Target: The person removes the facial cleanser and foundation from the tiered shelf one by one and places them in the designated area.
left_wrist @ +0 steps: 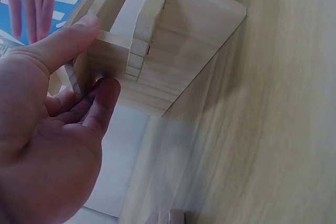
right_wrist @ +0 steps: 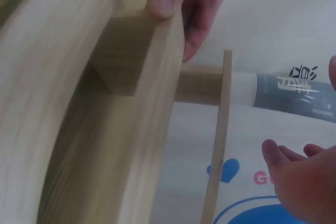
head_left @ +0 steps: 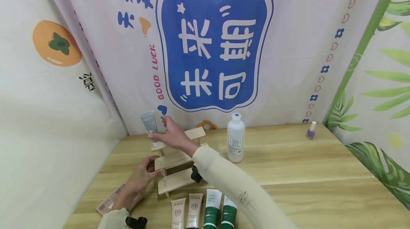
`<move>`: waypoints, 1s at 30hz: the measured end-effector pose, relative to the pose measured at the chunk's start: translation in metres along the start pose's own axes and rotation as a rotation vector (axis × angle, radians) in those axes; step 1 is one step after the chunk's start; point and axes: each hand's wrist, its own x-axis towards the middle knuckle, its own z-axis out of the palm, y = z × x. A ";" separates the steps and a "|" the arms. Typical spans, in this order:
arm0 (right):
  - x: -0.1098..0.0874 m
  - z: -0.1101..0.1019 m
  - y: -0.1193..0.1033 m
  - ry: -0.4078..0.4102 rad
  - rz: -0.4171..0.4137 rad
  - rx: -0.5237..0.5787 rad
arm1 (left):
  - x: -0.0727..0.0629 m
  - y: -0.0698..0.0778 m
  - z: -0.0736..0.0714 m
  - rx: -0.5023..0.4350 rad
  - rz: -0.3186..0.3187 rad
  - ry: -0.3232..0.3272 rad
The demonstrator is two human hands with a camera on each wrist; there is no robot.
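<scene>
A small three-step wooden display stand [head_left: 174, 160] sits on the left half of the table. My left hand [head_left: 142, 176] pinches the left end of its middle step, and the left wrist view shows the thumb [left_wrist: 68, 38] above the board with curled fingers below. A grey-blue squeeze tube [head_left: 149, 123] stands on its cap at the left of the top step. Beside this tube is my right hand [head_left: 173, 134], thumb and fingers spread apart. In the right wrist view its fingers [right_wrist: 275, 156] are clear of the tube [right_wrist: 294, 97]; whether the thumb touches it, I cannot tell.
A white bottle [head_left: 236, 140] stands right of the stand, a purple nail polish bottle [head_left: 310, 132] near the back right. Two BB cream tubes [head_left: 194, 209] and two green-and-white tubes [head_left: 213, 207] lie in front. A makeup palette [head_left: 107, 202] lies under the left forearm.
</scene>
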 end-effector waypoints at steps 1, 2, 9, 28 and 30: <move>0.001 0.002 -0.001 -0.004 0.002 -0.003 | 0.000 0.000 0.000 -0.004 -0.002 -0.003; 0.003 0.005 -0.002 -0.005 0.000 -0.007 | 0.000 0.000 0.000 0.002 -0.003 -0.007; 0.005 0.016 -0.009 -0.007 -0.004 -0.014 | -0.001 0.003 0.000 0.033 -0.027 0.006; 0.006 0.009 -0.009 0.097 -0.046 -0.033 | 0.003 0.001 0.002 0.022 -0.032 0.010; 0.004 0.002 -0.010 0.100 -0.063 -0.006 | 0.003 0.001 0.001 0.003 -0.031 0.003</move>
